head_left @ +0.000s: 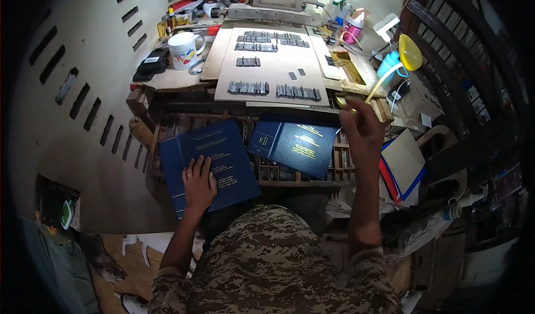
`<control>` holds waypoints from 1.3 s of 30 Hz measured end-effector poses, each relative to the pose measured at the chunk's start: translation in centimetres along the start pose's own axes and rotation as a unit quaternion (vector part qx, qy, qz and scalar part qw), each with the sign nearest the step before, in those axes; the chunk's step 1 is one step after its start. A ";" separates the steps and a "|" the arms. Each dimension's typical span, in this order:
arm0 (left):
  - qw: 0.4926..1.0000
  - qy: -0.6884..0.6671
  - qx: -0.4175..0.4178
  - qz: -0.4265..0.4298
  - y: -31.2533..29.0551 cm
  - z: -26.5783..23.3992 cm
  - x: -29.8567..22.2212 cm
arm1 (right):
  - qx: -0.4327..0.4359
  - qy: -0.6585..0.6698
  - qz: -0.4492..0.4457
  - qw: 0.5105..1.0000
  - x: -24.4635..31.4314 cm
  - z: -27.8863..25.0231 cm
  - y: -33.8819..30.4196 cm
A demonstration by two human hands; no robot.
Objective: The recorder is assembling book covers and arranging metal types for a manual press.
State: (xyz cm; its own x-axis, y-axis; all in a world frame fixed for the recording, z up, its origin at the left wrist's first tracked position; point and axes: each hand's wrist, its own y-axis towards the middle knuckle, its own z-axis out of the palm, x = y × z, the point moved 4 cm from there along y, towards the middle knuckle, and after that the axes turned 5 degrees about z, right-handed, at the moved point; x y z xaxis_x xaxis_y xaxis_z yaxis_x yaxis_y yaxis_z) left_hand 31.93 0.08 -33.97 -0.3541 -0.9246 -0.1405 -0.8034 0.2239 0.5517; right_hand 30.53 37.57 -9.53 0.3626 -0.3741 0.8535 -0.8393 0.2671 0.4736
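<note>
A dark blue hard cover with gold lettering (pixel 228 141) lies at a slant in front of me. Flat on its lower middle rests my left hand (pixel 199 187), fingers spread. To its right, a second blue cover (pixel 304 152), also gold-lettered, lies across an open compartmented type case (pixel 267 172). My right hand (pixel 363 121) is raised beyond that cover's right edge, close to the stem of a yellow lamp (pixel 411 52). Its fingers are bent together, and whatever they hold, if anything, is hidden.
Rows of metal type (pixel 248 87) stand on a pale board (pixel 267 71), behind which is a metal machine (pixel 273 14). A white mug (pixel 184 51) stands at left. A turquoise bottle (pixel 388 64) and folders (pixel 404 160) are at right. A slotted wall (pixel 83 119) borders the left.
</note>
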 end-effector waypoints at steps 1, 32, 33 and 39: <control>1.000 -0.002 0.000 0.000 0.0 0.0 0.0 | 0.022 -0.006 0.001 1.000 0.8 0.6 0.8; 1.000 -0.007 0.017 -0.002 0.2 -0.2 0.0 | -0.004 0.066 0.062 0.996 -1.0 0.5 2.2; 1.000 -0.007 0.020 -0.003 0.1 -0.2 -0.1 | -0.038 0.083 0.090 0.992 -2.2 -0.1 1.4; 1.000 0.010 0.022 0.001 -0.1 0.3 0.1 | -0.006 0.065 0.225 0.972 -12.5 1.3 -6.5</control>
State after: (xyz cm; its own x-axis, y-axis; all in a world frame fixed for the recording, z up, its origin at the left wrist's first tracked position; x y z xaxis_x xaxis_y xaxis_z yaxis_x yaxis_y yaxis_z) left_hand 31.85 0.06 -34.26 -0.3457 -0.9303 -0.1228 -0.8232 0.2378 0.5156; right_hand 30.96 39.37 -23.53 0.0089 -0.1020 0.9947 -0.9203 0.3883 0.0480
